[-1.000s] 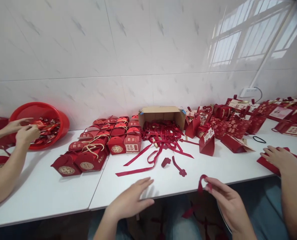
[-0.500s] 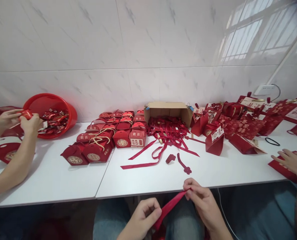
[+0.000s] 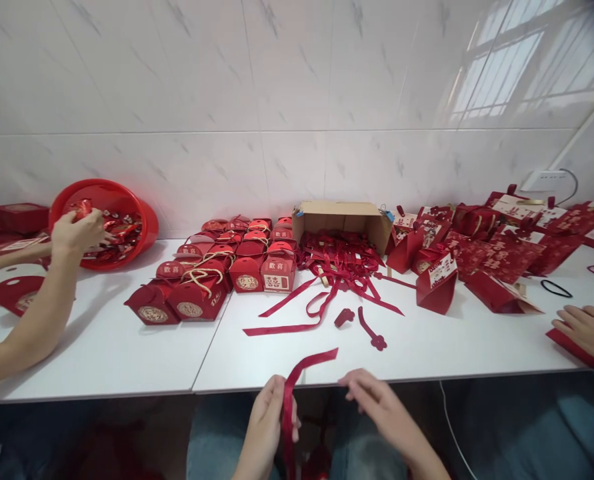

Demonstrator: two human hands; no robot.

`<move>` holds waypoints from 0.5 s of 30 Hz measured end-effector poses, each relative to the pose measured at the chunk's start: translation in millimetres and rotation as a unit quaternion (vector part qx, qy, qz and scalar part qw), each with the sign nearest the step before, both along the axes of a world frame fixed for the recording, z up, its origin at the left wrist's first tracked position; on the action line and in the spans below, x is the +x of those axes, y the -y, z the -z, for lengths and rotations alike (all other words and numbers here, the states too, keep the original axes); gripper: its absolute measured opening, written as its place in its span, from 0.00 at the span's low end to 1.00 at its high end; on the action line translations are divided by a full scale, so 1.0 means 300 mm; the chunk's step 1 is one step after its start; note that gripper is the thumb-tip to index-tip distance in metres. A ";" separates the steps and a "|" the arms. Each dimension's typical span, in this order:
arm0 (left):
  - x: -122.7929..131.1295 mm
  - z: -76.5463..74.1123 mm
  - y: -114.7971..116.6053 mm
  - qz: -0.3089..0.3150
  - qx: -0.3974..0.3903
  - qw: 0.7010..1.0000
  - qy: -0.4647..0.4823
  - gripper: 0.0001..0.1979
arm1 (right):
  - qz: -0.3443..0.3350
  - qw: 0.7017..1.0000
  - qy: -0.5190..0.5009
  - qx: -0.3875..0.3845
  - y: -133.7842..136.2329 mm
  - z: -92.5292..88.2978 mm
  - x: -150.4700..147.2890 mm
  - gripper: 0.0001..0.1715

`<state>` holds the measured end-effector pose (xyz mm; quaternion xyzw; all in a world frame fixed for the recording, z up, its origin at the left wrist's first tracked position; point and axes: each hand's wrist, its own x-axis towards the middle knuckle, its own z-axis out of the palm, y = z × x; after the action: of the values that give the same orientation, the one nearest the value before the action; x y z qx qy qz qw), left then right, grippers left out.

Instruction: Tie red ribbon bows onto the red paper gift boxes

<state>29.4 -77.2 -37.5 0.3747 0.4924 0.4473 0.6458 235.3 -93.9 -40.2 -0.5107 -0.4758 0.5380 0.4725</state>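
A left hand pinches a crimson ribbon at lower center; the nearby right hand curls loosely, its grip unclear from here.

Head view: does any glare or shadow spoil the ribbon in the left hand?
Head view: window glare sits on the wall at upper right, clear of the ribbon and left hand; head view again: dim below the table, soft shadow beside the forearm at far left.
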 end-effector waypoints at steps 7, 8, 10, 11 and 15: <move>0.022 0.045 0.026 0.087 0.094 0.985 -0.114 0.21 | -0.037 0.988 -0.148 -0.022 0.025 0.028 -0.219 0.20; 0.023 0.048 0.030 0.081 0.103 0.984 -0.122 0.20 | -0.003 0.982 -0.186 -0.041 0.023 0.032 -0.233 0.18; 0.019 0.053 0.031 0.070 0.114 0.982 -0.136 0.18 | 0.041 0.960 -0.263 -0.084 0.018 0.031 -0.243 0.15; 0.014 0.055 0.030 0.073 0.119 0.980 -0.142 0.18 | 0.047 0.948 -0.298 -0.103 0.016 0.027 -0.242 0.14; -0.010 0.050 0.021 0.142 0.146 0.963 -0.178 0.16 | 0.064 0.908 -0.389 -0.141 0.005 0.014 -0.219 0.13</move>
<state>26.4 -83.4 -52.5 0.6045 0.4702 0.3438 0.5434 169.7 -95.5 -44.5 -0.3519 -0.1400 0.7238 0.5768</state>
